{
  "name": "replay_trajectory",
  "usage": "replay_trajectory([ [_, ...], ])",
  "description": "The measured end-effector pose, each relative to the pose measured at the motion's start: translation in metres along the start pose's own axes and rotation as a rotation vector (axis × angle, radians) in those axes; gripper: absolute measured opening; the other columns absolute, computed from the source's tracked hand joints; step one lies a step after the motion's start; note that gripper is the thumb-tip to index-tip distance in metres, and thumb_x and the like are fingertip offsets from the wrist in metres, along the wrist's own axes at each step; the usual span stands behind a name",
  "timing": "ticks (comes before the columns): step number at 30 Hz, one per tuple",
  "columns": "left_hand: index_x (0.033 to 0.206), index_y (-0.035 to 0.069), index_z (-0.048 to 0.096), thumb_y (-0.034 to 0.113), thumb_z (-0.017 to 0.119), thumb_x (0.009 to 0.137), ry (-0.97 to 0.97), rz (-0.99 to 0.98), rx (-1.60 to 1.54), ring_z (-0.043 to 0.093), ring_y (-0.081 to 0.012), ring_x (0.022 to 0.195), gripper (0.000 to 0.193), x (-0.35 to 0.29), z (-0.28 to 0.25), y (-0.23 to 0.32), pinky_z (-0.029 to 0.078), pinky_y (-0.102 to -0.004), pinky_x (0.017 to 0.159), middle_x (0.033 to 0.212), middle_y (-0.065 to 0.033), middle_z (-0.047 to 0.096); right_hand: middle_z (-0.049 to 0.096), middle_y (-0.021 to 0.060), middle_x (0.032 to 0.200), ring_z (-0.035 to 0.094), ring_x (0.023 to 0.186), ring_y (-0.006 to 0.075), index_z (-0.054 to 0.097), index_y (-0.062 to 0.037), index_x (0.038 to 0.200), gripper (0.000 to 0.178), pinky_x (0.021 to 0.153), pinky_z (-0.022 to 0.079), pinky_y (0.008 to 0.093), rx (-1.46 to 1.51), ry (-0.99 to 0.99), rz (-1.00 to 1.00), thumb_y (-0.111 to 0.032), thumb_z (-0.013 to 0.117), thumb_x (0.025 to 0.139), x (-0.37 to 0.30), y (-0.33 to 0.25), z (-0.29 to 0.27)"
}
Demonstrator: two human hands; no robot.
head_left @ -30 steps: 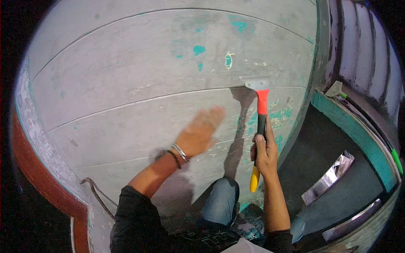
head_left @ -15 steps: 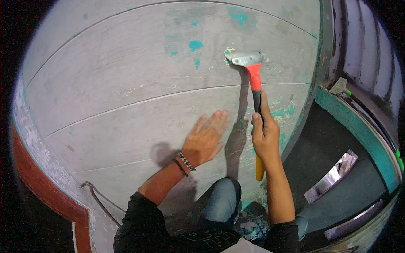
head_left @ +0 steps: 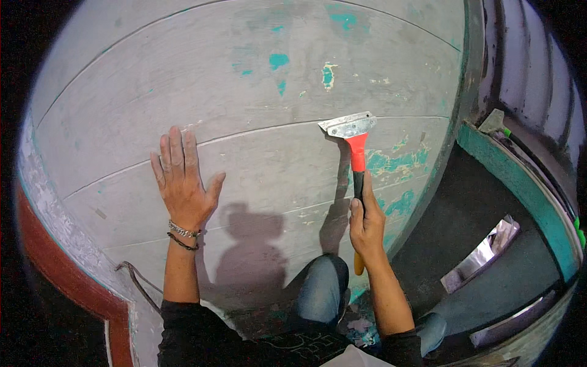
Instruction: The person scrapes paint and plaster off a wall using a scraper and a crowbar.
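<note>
My right hand (head_left: 369, 223) is wrapped round the handle of a paint scraper (head_left: 358, 153), with a wide metal blade, red neck, black grip and yellow end. Its blade lies at the grey panelled wall (head_left: 263, 171), by a groove line. My left hand (head_left: 185, 183) is spread flat with fingers apart on the wall to the left, and holds nothing. Turquoise patches (head_left: 278, 61) show through the grey paint above the blade. A larger chipped turquoise area (head_left: 397, 162) lies to the right of the scraper.
A second scraper (head_left: 492, 122) with a dark handle rests along the turquoise ledge (head_left: 520, 165) at right. Below it lies a shiny metal strip (head_left: 480, 254). Paint flakes (head_left: 362, 330) are gathered by my knee. A bent metal rod (head_left: 137, 278) sticks out at lower left.
My left hand has moved left along the wall and now lies flat. My right hand has brought the scraper down, away from a chipped spot that now shows turquoise.
</note>
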State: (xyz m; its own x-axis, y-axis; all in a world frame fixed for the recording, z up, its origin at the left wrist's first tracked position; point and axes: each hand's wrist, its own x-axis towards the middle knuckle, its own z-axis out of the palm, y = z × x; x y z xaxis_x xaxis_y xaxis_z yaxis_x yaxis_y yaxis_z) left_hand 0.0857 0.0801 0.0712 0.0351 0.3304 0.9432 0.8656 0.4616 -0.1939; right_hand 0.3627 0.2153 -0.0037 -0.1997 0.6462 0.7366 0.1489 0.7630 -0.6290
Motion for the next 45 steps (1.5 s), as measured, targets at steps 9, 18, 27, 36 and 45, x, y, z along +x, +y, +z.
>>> replay_trajectory([
  [9, 0.143, 0.006, 0.023, 0.054, 0.049, 0.082, 0.034, -0.029, -0.007, 0.014, -0.033, 0.139, 0.082, -0.005, -0.008, -0.007, 0.008, -0.0495, 0.111, 0.149, -0.0162, 0.018, 0.059, 0.0158, 0.092, 0.055, 0.076, 0.0186, 0.031, -0.0068, 0.141, 0.051, 0.071, 0.045, 0.0305, -0.015, 0.101, -0.131, -0.006, 0.043, 0.091, -0.001, 0.001, 0.011],
  [18, 0.142, 0.0, 0.021, 0.051, 0.035, 0.092, 0.275, -0.229, 0.113, 0.017, -0.0363, 0.137, 0.073, -0.043, -0.01, -0.089, 0.011, -0.0465, 0.111, 0.148, -0.0219, 0.019, 0.057, 0.0078, 0.082, 0.047, 0.062, 0.0131, 0.033, -0.0172, 0.142, 0.051, 0.059, 0.043, 0.028, -0.157, 0.142, 0.339, -0.011, 0.042, 0.092, -0.058, 0.102, -0.1],
  [27, 0.142, -0.001, 0.02, 0.045, 0.043, 0.09, 0.296, -0.142, 0.075, 0.013, -0.0377, 0.137, 0.073, -0.004, -0.003, -0.025, 0.008, -0.0465, 0.112, 0.147, -0.0233, 0.017, 0.053, 0.0171, 0.127, 0.055, 0.109, 0.0214, 0.039, -0.0134, 0.138, 0.047, 0.091, 0.041, 0.0326, -0.105, -0.017, 0.433, -0.025, 0.047, 0.094, -0.077, 0.119, -0.164],
  [36, 0.143, 0.002, 0.02, 0.048, 0.057, 0.081, -0.098, 0.147, -0.127, 0.011, -0.0342, 0.139, 0.086, 0.031, 0.025, 0.142, 0.006, -0.0485, 0.112, 0.149, -0.0202, 0.016, 0.058, 0.0067, 0.1, 0.051, 0.082, 0.0124, 0.039, -0.0077, 0.138, 0.048, 0.077, 0.042, 0.0259, 0.117, 0.125, 0.611, -0.023, 0.048, 0.094, -0.1, 0.132, -0.16],
  [45, 0.141, 0.004, 0.027, 0.036, 0.055, 0.08, -0.243, 0.652, -0.278, 0.023, -0.0256, 0.137, 0.074, -0.016, 0.073, 0.226, 0.018, -0.0436, 0.112, 0.147, -0.013, 0.026, 0.047, 0.0161, 0.133, 0.046, 0.12, 0.021, 0.039, -0.0058, 0.137, 0.045, 0.099, 0.033, 0.0311, 0.061, 0.2, 0.629, -0.021, 0.046, 0.095, -0.104, 0.174, -0.17],
])
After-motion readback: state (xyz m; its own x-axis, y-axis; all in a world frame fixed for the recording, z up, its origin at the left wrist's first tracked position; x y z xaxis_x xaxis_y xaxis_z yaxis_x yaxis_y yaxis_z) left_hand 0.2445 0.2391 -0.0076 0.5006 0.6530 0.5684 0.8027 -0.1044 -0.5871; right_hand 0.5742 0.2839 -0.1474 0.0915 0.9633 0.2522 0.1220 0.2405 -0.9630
